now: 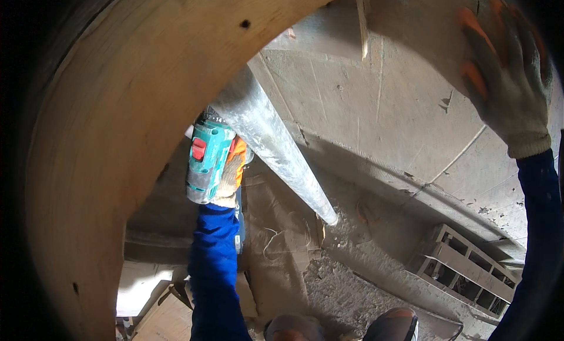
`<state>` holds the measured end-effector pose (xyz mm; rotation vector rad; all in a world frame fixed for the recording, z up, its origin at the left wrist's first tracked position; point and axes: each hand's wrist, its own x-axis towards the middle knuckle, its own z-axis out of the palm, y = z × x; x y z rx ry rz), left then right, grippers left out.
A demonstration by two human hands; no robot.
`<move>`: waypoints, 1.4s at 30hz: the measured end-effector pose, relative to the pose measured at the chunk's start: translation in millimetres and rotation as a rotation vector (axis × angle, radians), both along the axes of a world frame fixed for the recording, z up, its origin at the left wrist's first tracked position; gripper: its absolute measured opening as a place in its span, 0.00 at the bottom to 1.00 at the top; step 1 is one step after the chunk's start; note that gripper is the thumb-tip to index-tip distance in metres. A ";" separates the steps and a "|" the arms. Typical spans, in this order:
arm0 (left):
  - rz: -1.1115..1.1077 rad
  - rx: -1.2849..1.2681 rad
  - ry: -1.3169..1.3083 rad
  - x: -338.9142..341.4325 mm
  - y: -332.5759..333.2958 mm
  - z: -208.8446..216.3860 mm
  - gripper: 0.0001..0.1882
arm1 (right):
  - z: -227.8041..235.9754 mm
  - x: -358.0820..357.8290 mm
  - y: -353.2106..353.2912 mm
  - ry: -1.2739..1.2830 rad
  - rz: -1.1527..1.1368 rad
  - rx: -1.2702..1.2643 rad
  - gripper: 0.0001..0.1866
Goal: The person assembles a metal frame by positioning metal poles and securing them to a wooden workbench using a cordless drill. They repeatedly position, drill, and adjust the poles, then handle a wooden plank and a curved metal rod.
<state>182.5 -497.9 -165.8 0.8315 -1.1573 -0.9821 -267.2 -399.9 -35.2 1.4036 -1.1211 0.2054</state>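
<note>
A teal and grey cordless drill [205, 176] with a red switch on top is gripped in my left hand [231, 173], which wears an off-white and orange glove. The front end of the drill is partly hidden near the large curved-looking wooden beam [94, 141]; whether its tip touches the wood cannot be seen. Just to the right of the drill, a grey metal pole [282, 147] slants down to the floor. At the upper right, my gloved right hand [510, 88] lies against the grey wall [352, 100], fingers stretched and apart, holding nothing.
My shoes [390, 326] stand at the bottom on a dusty floor with rubble [346, 288]. A hollow block [464, 270] lies by the wall at the right. Brown sheeting [273, 241] covers the floor beneath the drill, and cardboard [164, 317] lies at the lower left.
</note>
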 end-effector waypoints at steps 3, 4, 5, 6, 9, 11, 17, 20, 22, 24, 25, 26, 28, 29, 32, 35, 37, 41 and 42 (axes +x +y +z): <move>0.055 -0.139 -0.017 -6.7 1.8 -12.8 0.12 | -1.0 4.9 -0.2 -0.038 0.025 -0.029 0.30; 0.029 -0.103 0.071 -6.0 1.9 -18.2 0.12 | -0.8 7.0 -0.4 -0.047 0.025 -0.032 0.30; -0.035 -0.110 0.096 -3.0 2.8 -24.2 0.12 | -0.2 9.3 -0.7 -0.056 0.025 -0.036 0.30; -0.127 -0.107 0.151 1.2 4.2 -31.2 0.12 | 0.8 11.7 -0.9 -0.064 0.017 -0.032 0.31; -0.129 -0.178 0.043 15.7 6.9 -54.0 0.19 | 5.1 20.5 1.2 -0.012 0.003 -0.055 0.30; -0.116 -0.293 -0.228 23.0 8.0 -65.8 0.21 | 7.2 27.5 6.8 0.022 -0.045 -0.036 0.26; 0.009 -0.195 -0.148 18.3 7.9 -58.7 0.21 | 7.2 30.2 8.9 0.055 -0.364 0.043 0.25; -0.076 -0.173 -0.064 15.7 15.6 -44.7 0.18 | 12.7 13.8 -13.3 0.060 0.020 0.051 0.26; -0.179 -0.194 -0.010 18.8 20.7 -39.3 0.19 | 15.6 5.3 -19.3 0.135 0.093 0.165 0.26; -0.359 -0.195 0.138 25.3 19.4 -36.4 0.20 | 12.9 5.0 -11.5 0.182 -0.103 0.064 0.26; -0.122 -0.241 -0.043 25.6 20.3 -39.9 0.21 | 10.3 7.5 -4.8 0.167 -0.136 0.013 0.26; -0.066 -0.180 -0.086 32.0 14.0 -36.4 0.23 | 7.5 10.8 1.7 0.150 -0.170 -0.037 0.26; -0.064 -0.140 0.023 40.3 -1.4 -32.7 0.22 | 3.3 16.4 9.4 0.128 -0.149 -0.036 0.26; -0.016 -0.150 -0.025 44.6 -10.8 -29.4 0.23 | 2.2 17.8 10.7 0.112 -0.125 -0.021 0.26; -0.011 -0.137 -0.029 55.8 -35.1 -19.9 0.23 | 0.8 17.3 10.6 0.076 -0.086 -0.002 0.26; -0.121 -0.024 0.163 63.0 -45.9 -19.4 0.19 | -0.6 14.1 9.9 0.054 -0.068 0.006 0.26; -0.131 -0.050 0.139 63.3 -50.9 -25.5 0.18 | -1.9 12.2 10.1 0.055 -0.065 0.014 0.26; -0.075 -0.255 -0.115 59.8 -69.4 -34.7 0.20 | -4.3 10.1 10.9 0.051 -0.069 0.024 0.26; -0.062 -0.305 -0.166 59.9 -75.0 -32.8 0.20 | -4.7 9.8 11.1 0.055 -0.066 0.020 0.26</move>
